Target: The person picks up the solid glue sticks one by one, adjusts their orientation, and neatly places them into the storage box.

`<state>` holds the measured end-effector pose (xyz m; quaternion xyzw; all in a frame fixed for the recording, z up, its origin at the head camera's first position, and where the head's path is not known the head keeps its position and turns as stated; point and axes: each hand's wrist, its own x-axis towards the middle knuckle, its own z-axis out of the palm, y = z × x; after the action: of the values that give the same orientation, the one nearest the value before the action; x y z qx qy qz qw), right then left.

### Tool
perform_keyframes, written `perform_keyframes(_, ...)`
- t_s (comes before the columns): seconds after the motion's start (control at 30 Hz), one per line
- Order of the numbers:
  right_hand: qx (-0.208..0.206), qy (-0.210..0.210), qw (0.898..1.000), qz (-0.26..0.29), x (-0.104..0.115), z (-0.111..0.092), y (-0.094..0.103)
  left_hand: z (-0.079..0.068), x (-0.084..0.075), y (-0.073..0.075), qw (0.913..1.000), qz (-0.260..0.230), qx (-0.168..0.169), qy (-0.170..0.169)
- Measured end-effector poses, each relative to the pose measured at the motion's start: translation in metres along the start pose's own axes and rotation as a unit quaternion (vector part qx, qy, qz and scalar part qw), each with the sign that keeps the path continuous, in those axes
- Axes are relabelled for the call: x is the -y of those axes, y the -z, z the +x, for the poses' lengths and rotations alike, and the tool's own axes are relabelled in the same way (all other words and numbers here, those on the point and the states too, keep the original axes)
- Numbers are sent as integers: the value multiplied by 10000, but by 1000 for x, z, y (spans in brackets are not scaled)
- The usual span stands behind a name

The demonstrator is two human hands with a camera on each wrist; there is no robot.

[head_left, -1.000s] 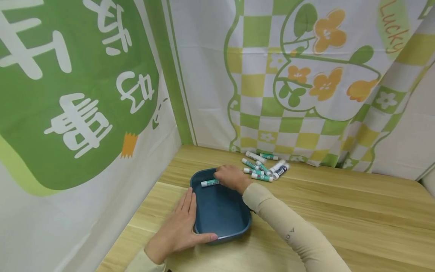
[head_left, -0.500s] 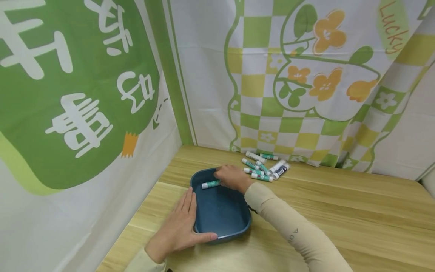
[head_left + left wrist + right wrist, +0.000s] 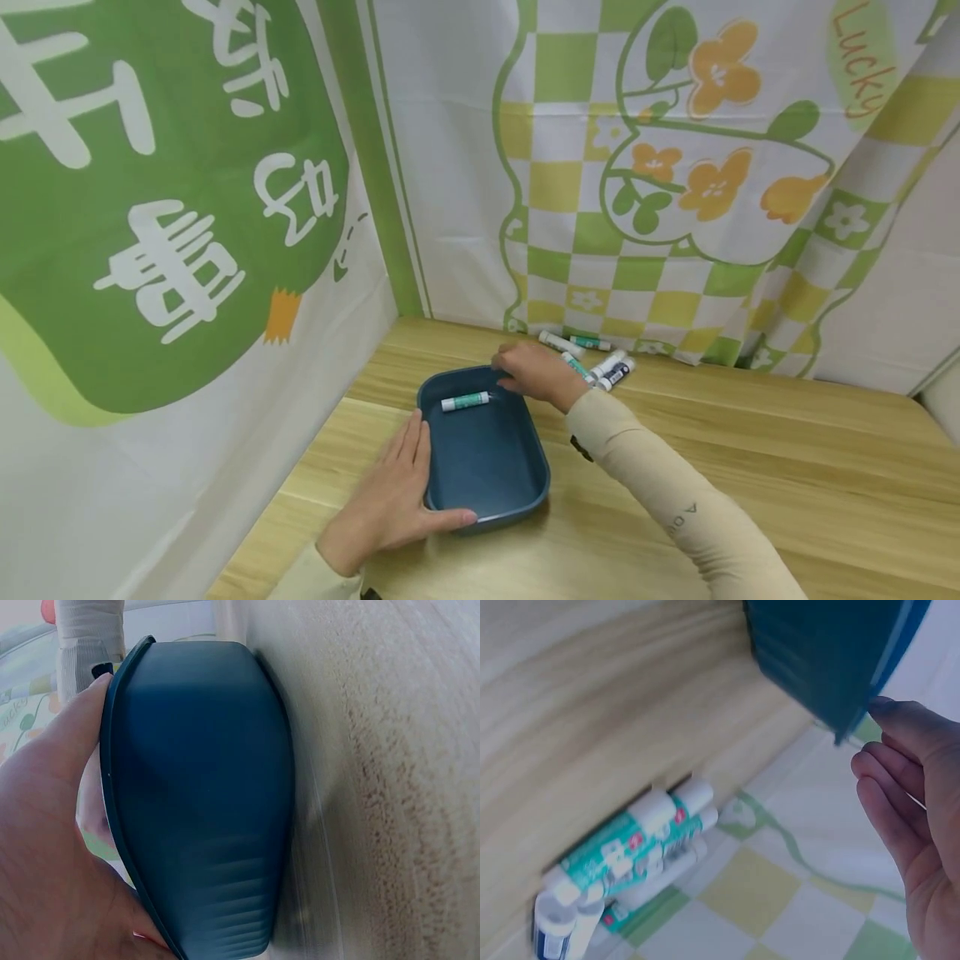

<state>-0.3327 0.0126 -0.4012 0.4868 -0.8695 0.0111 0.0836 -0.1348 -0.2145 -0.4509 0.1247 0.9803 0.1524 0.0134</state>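
A dark blue rectangular tray (image 3: 487, 467) sits on the wooden table, with one green-and-white glue stick (image 3: 465, 402) lying in its far end. Straight fingers of my left hand (image 3: 386, 492) lie along the tray's left side, its thumb on the near rim. Over the tray's far right corner is my right hand (image 3: 542, 371). In the right wrist view that right hand (image 3: 922, 787) has loosely bent fingers and nothing between them, close to the tray's rim. Several more glue sticks (image 3: 619, 844) lie in a loose pile beyond, partly hidden by the right hand in the head view.
Behind the pile hangs a green, yellow and white checked cloth (image 3: 555, 183). A cloth wall with a green print (image 3: 187, 333) stands at the left. Wooden table (image 3: 750, 442) extends to the right of the tray.
My right hand has let go of the glue stick in the tray and shifted right, away from it. The left hand keeps its place on the tray.
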Motion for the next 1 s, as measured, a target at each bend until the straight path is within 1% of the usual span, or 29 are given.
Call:
perform_keyframes(0.2,33,-288,9995,121,-14,-17,14,0,1,0,10000,14,-37,15)
perform_keyframes(0.4,240,-632,9968,419,-30,-41,22,0,0,0,9999,107,-118,-52)
perform_keyframes(0.6,215,-723,9960,488,-43,-65,14,0,1,-1,9998,86,-158,-69)
perform_keyframes(0.87,566,-1005,9924,430,-53,-92,5,0,1,0,9996,215,-149,-114)
perform_keyframes(1.0,493,-1056,9919,514,-59,-102,-2,0,1,0,9995,217,-182,-138)
